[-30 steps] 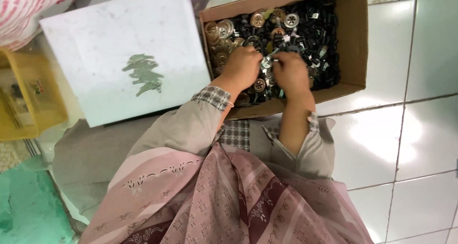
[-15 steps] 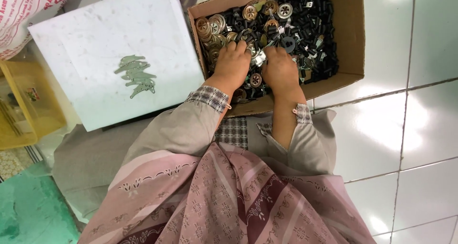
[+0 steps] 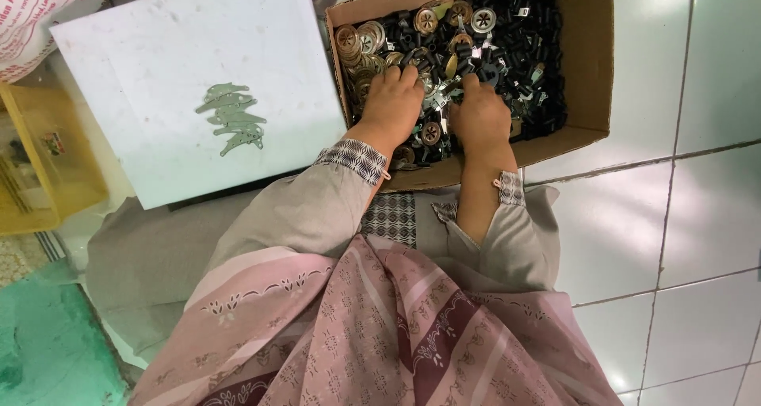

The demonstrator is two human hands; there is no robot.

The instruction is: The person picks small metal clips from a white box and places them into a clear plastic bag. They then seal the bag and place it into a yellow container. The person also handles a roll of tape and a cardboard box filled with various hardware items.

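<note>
A cardboard box (image 3: 590, 73) holds a heap of small parts (image 3: 515, 49): round brass-coloured discs at its left, black and silvery pieces elsewhere. Both my hands are inside it, palms down on the heap. My left hand (image 3: 392, 101) lies on the discs near the box's left wall, fingers curled down. My right hand (image 3: 479, 116) sits a little to its right, with its fingertips dug in among the black pieces. The fingertips are hidden, so whether either hand grips a part is unclear.
A white board (image 3: 158, 81) lies left of the box with a small pile of flat grey-green metal pieces (image 3: 231, 119) on it. A yellow crate (image 3: 36, 176) stands at the far left. A green mat (image 3: 47, 350) is bottom left, and white floor tiles (image 3: 682, 216) lie to the right.
My hands have moved a little apart and further into the heap, shifting parts about. The view has drifted slightly.
</note>
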